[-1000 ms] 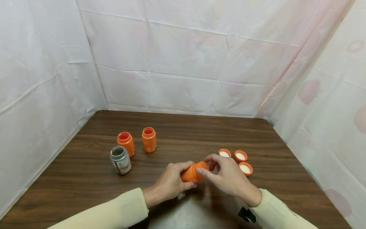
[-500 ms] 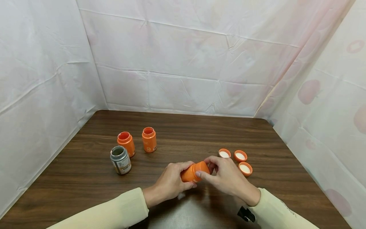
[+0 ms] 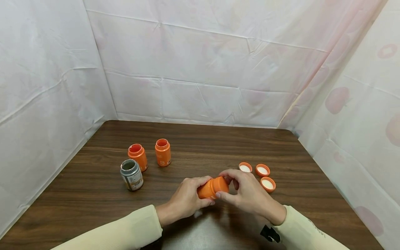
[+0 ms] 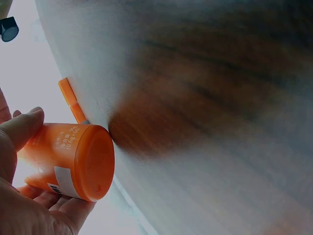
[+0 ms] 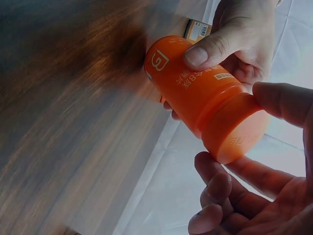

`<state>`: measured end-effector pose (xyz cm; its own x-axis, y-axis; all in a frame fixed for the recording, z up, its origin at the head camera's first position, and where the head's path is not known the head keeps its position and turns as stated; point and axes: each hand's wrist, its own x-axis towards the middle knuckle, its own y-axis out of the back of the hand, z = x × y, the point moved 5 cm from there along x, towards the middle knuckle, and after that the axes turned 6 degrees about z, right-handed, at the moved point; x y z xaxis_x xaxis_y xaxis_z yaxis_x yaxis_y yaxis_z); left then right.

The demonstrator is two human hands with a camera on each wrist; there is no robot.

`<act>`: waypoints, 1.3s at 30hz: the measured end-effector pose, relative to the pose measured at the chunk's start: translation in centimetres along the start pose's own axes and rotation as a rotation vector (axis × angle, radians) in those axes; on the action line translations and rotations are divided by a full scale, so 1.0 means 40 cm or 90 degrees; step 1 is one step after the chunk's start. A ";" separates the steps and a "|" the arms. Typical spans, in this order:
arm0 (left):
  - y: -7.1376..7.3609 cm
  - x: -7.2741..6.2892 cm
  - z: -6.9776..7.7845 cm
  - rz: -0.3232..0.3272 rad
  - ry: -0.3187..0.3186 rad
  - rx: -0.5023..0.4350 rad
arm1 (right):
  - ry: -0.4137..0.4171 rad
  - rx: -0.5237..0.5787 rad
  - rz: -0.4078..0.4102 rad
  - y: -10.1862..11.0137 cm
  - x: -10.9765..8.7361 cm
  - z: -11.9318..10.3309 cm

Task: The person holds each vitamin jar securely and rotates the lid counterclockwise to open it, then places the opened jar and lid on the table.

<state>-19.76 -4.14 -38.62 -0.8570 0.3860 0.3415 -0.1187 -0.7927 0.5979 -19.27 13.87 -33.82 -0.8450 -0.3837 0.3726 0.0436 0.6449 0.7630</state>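
My left hand (image 3: 185,198) grips an orange plastic pill bottle (image 5: 178,83) around its body, tilted with the capped end toward my right hand (image 3: 250,194). An orange screw cap (image 5: 235,128) sits on the bottle's neck. Thumb and fingertips of my right hand pinch the cap's edge from opposite sides. In the left wrist view, the flat base of the bottle (image 4: 95,164) faces the camera, with the left thumb along one side and fingers curled beneath. Three orange caps with white insides, among them one cap (image 3: 268,184), lie just beyond the right hand.
Two uncapped orange bottles stand back left, one orange bottle (image 3: 163,153) slightly apart from the other orange bottle (image 3: 139,156). A grey uncapped bottle (image 3: 132,175) stands in front of them. White sheeting (image 3: 200,69) surrounds the dark wooden table (image 3: 200,139).
My right thumb has slid lower along the cap and its fingers have shifted slightly round it, showing more of the cap. The left hand and the bottle stay nearly in place.
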 end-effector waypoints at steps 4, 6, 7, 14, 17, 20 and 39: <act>-0.001 0.000 0.000 0.002 -0.002 0.001 | 0.022 0.007 0.005 0.001 -0.002 -0.003; -0.001 0.000 0.000 0.002 -0.003 0.002 | 0.032 0.006 0.007 0.002 -0.003 -0.004; -0.002 0.000 0.000 0.003 -0.004 0.002 | 0.037 0.006 0.008 0.003 -0.003 -0.005; -0.001 0.000 0.000 0.005 -0.008 0.006 | 0.058 0.006 0.016 0.005 -0.004 -0.011; 0.000 0.000 0.000 0.005 -0.009 0.009 | 0.064 0.007 0.018 0.005 -0.004 -0.013; 0.000 0.001 0.001 0.004 -0.008 0.008 | 0.067 0.005 0.019 0.006 -0.004 -0.014; -0.002 0.001 -0.001 -0.011 0.005 -0.016 | -0.086 -0.003 -0.062 -0.005 0.015 0.002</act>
<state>-19.81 -4.08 -38.68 -0.8588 0.3953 0.3258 -0.1452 -0.7978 0.5852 -19.81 13.54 -33.79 -0.9092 -0.3520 0.2225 -0.0403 0.6062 0.7943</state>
